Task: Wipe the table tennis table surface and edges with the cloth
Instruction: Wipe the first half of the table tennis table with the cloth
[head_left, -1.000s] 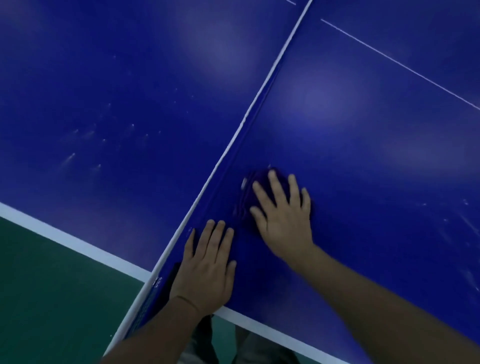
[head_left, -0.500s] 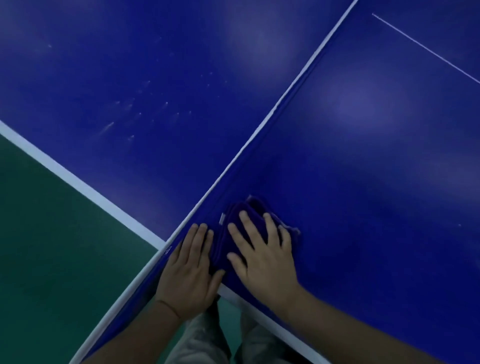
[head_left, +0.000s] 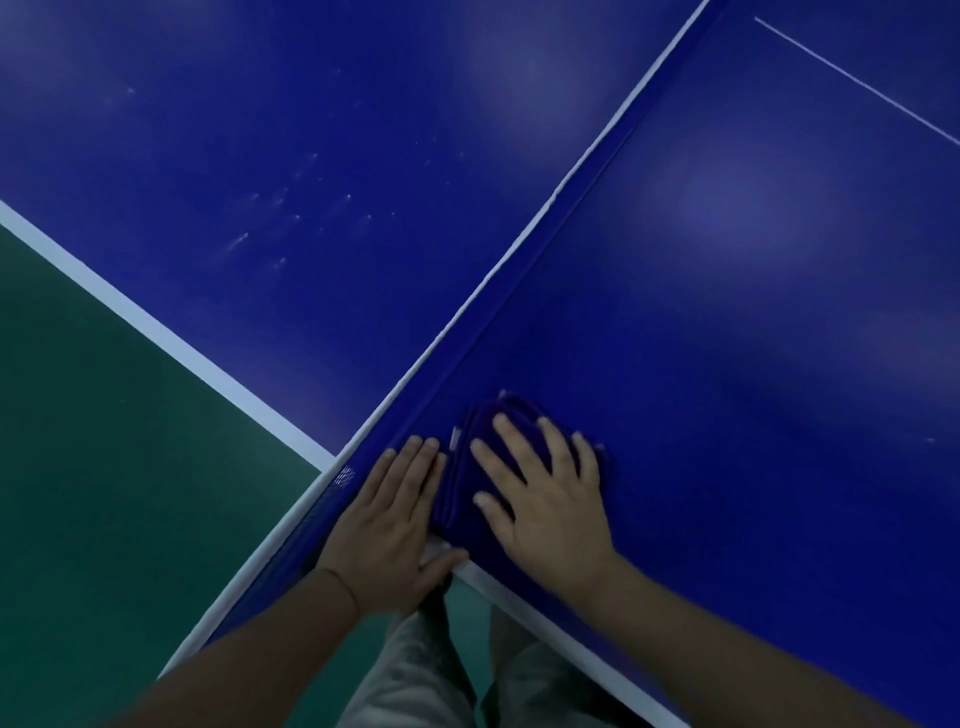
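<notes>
A folded dark purple cloth (head_left: 480, 431) lies on the blue table tennis table (head_left: 727, 338), close to its near white edge. My right hand (head_left: 545, 499) presses flat on the cloth with fingers spread. Beside it my left hand (head_left: 389, 530) rests flat on the table next to the net, thumb over the white edge line. The low net with its white top band (head_left: 519, 254) runs diagonally from lower left to upper right, just left of both hands.
The other half of the table (head_left: 260, 156), with faint white scuff marks, lies beyond the net. Green floor (head_left: 104, 467) fills the lower left. My legs in light trousers (head_left: 415, 675) stand below the table's near edge.
My right hand has drawn the cloth back toward the table's near edge, and my left hand has slid back beside it, its thumb now over the edge line.
</notes>
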